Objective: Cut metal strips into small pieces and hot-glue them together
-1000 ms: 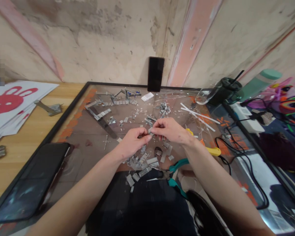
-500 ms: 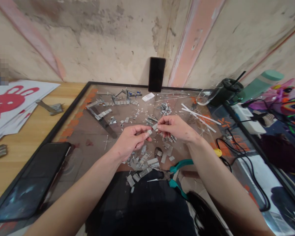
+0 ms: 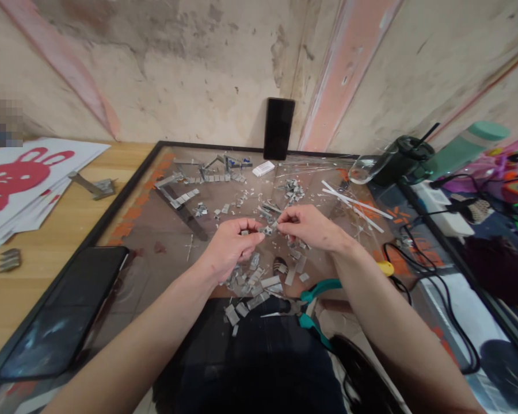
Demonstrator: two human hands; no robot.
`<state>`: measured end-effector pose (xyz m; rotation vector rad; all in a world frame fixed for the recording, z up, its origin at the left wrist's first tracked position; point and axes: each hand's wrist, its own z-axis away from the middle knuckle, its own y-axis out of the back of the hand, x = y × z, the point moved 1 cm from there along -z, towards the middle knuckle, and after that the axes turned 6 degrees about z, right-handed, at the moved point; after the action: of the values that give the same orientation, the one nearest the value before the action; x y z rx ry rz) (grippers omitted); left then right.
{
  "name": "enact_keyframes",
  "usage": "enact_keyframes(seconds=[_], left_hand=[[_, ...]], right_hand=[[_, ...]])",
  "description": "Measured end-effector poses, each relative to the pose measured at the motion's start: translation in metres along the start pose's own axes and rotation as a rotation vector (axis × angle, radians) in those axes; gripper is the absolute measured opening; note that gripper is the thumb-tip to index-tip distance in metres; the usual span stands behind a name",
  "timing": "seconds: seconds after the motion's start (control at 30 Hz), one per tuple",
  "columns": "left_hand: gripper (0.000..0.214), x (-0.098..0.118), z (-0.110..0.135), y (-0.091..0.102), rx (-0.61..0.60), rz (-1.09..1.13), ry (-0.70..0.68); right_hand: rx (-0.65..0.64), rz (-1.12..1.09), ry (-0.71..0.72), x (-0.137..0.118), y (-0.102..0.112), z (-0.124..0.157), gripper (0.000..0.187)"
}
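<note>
My left hand and my right hand meet above the middle of a glass-topped work surface. Both pinch a small grey metal piece between their fingertips. Below the hands lies a heap of similar small grey metal pieces. More of them are scattered further back, some lined up in rows. Teal-handled pliers lie near the front edge, just under my right forearm.
A black phone leans on the wall at the back. Another dark phone lies front left. Papers with a red rabbit sit on the wooden table left. A tipped glass, a dark cup, white strips and black cables are right.
The hands had drawn slightly apart half a second ago; now their fingertips have come together again on the small metal piece. The view has shifted a little.
</note>
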<state>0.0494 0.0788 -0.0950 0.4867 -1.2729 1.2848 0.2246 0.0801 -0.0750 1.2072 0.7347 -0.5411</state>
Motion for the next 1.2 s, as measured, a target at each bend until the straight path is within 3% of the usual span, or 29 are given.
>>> enact_keyframes(seconds=[0.27, 0.5, 0.63, 0.73, 0.87, 1.0, 1.2], left_hand=[[0.018, 0.001, -0.001, 0.001, -0.001, 0.036, 0.001], [0.014, 0.001, 0.0, -0.001, -0.023, 0.09, 0.02], [0.017, 0.005, 0.002, 0.0, -0.026, 0.164, 0.029], [0.015, 0.01, 0.004, 0.005, -0.015, 0.195, 0.034], [0.013, 0.016, 0.009, 0.017, -0.025, 0.164, 0.047], [0.013, 0.014, 0.016, 0.023, -0.047, 0.122, 0.062], [0.01, 0.008, 0.02, 0.023, -0.076, 0.116, 0.086]], right_hand=[[0.062, 0.04, 0.02, 0.001, -0.005, -0.003, 0.018], [0.012, -0.047, 0.12, -0.012, -0.012, 0.005, 0.01], [-0.005, -0.018, 0.148, -0.015, -0.009, 0.007, 0.022], [0.078, 0.279, 0.084, -0.013, -0.001, 0.007, 0.029], [0.08, 0.662, -0.011, -0.005, 0.011, 0.008, 0.014], [-0.024, 0.785, -0.05, 0.001, 0.01, 0.01, 0.009], [-0.073, 0.802, -0.001, -0.005, -0.013, 0.007, 0.019]])
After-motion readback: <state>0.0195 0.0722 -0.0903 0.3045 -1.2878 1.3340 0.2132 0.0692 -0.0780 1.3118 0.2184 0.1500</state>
